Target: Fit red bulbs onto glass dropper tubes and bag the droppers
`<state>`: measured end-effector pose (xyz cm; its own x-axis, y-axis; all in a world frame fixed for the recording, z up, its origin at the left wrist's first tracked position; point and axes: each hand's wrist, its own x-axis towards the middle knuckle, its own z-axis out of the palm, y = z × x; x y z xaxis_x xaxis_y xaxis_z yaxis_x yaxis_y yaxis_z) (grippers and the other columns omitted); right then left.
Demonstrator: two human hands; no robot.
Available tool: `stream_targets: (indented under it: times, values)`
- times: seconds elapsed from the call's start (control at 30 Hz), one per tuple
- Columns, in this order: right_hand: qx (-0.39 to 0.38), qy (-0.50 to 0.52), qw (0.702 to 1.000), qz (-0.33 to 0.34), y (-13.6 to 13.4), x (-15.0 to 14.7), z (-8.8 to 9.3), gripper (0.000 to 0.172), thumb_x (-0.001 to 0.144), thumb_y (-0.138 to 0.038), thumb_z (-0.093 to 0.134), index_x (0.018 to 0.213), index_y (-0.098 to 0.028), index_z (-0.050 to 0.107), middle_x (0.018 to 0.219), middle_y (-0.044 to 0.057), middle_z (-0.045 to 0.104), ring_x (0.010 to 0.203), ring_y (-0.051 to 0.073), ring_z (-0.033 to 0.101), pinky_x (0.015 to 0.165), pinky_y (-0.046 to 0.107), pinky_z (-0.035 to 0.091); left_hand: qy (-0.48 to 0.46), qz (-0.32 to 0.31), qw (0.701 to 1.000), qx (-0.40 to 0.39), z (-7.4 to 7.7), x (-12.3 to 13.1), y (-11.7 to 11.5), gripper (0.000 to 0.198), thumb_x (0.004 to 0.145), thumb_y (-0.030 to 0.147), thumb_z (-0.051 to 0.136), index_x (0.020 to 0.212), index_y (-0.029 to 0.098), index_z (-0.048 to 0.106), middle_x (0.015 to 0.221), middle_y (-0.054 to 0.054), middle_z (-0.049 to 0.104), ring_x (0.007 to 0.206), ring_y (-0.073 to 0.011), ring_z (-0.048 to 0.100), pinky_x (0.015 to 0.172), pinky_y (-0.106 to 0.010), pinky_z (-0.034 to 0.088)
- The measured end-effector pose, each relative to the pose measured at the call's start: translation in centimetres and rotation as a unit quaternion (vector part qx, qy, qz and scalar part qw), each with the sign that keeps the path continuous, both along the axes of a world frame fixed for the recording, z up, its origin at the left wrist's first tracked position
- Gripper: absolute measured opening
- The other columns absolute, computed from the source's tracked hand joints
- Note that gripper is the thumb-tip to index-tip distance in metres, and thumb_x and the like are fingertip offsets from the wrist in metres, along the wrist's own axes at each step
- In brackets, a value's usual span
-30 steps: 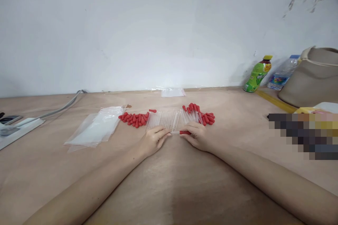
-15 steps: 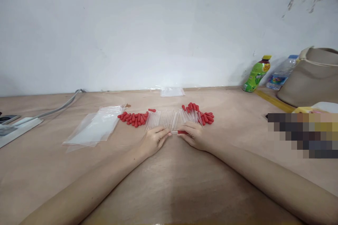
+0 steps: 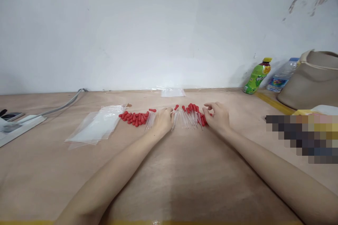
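- Capped droppers [image 3: 190, 115], clear tubes with red bulbs on, lie in a fanned row at mid-frame on the table [image 3: 169, 182]. I judge these the finished share.
- A small bunch of bare clear tubes [image 3: 150, 120] lies just left of my left hand, so little uncapped stock shows. More may be hidden under the hand.
- Loose red bulbs [image 3: 133, 117] lie heaped left of the bare tubes, and one stray bulb [image 3: 152, 110] lies behind them. There look to be more bulbs than bare tubes in sight.
- Clear plastic bags [image 3: 95, 128] lie flat at mid-left with nothing in them that I can see. I judge bagging not begun.
- Left hand [image 3: 163, 121]: fingers curled loosely down over the tubes. A single dropper [image 3: 174, 116] lies touching its fingertips, bulb pointing away. I cannot tell whether it is pinched or just lying there.
- Right hand [image 3: 218, 117]: half open, fingers arched and slightly spread, with thumb and forefinger tips on the bulbs at the right end of the capped row. It grips nothing that I can see.
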<state>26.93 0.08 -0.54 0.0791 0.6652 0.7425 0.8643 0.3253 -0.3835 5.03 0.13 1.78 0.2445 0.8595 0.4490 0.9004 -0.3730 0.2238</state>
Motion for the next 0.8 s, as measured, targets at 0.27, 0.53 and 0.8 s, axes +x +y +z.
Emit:
stream_targets:
  times: [0.27,0.53,0.8]
  values:
    - [-0.144,-0.048,0.985,-0.082,0.2,0.6,1.2,0.019,0.073,-0.029,0.046,0.075,-0.020,0.062,0.074,0.003,0.061,0.077,0.020,0.052,0.068,0.033,0.029,0.015,0.051,0.995,-0.081,0.0,2.0,1.0,0.017,0.078,0.018,0.044,0.093,0.015,0.052,0.082,-0.010,0.063,0.080,-0.0245,0.058,0.065,-0.031,0.042]
    - [-0.255,-0.070,0.961,-0.087,0.5,1.5,2.3,0.019,0.072,-0.033,0.047,0.075,-0.023,0.064,0.074,0.001,0.064,0.073,0.018,0.055,0.066,0.031,0.032,-0.029,0.039,0.992,-0.115,-0.1,1.7,1.5,0.015,0.079,0.023,0.042,0.078,0.017,0.056,0.077,-0.006,0.064,0.075,-0.0188,0.059,0.066,-0.026,0.042]
    - [-0.363,-0.053,0.930,-0.025,1.0,3.1,3.0,0.018,0.064,-0.036,0.056,0.071,-0.021,0.064,0.075,0.002,0.065,0.067,0.015,0.057,0.054,0.023,0.036,-0.002,0.054,0.989,-0.140,-0.5,1.5,1.0,0.014,0.069,0.028,0.052,0.072,0.017,0.060,0.078,-0.007,0.065,0.076,-0.0208,0.060,0.062,-0.026,0.043]
